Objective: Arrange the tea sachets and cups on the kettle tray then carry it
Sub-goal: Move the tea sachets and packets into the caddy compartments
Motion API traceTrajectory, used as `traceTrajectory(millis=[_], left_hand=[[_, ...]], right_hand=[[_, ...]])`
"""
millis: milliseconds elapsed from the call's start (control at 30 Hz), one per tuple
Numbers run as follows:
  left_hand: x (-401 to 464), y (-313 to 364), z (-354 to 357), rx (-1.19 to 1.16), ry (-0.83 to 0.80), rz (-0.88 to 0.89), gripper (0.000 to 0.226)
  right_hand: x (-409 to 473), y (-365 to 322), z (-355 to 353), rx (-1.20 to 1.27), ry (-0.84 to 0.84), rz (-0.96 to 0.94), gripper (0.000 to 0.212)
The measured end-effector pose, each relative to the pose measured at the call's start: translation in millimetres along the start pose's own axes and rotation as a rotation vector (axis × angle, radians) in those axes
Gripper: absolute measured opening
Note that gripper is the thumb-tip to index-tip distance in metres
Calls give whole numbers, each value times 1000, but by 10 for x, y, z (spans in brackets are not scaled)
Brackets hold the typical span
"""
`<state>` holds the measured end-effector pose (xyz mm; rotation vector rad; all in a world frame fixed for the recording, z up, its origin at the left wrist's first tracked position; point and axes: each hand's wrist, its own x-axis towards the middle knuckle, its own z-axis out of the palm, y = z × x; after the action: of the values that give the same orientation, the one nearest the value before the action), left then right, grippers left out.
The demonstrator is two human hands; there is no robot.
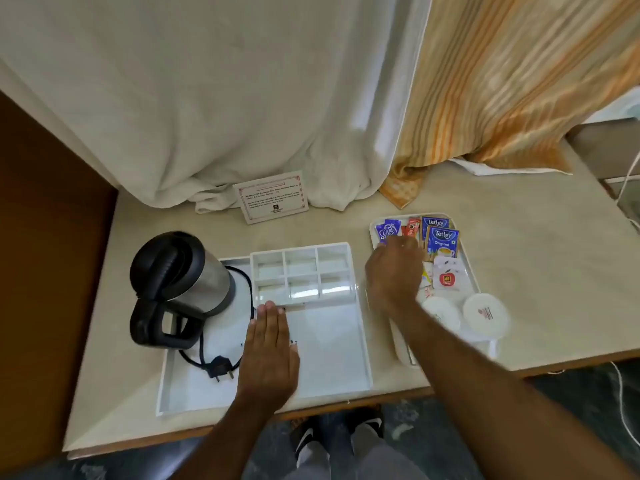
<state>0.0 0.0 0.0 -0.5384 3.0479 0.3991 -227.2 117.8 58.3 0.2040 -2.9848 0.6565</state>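
While flat on kettle tray (332,344), left hand (268,344) (right hand (394,271) over sachets (441,239))

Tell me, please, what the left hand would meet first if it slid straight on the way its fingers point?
The left hand lies flat on the kettle tray, fingers aimed away from the person. Going straight on, it would most likely meet the front wall of the compartment organiser first, just beyond its fingertips.

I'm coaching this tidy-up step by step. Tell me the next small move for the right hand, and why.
Probably close the right hand on one sachet from the small side tray and carry it to a compartment of the kettle tray. That hand is over the sachets, near the Tetley tea sachets, and the six compartments look empty. The left hand lies flat on the kettle tray, which may steady it.
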Motion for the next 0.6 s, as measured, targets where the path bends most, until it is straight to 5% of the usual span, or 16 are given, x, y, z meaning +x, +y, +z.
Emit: traceTrajectory(millis=[200,600], left_hand=[[-72,44,26,-16,-32,13,67],[-52,11,108,41,-60,13,68]], right_hand=[[586,95,84,-55,-235,186,21],[898,33,178,294,-367,423,37]])
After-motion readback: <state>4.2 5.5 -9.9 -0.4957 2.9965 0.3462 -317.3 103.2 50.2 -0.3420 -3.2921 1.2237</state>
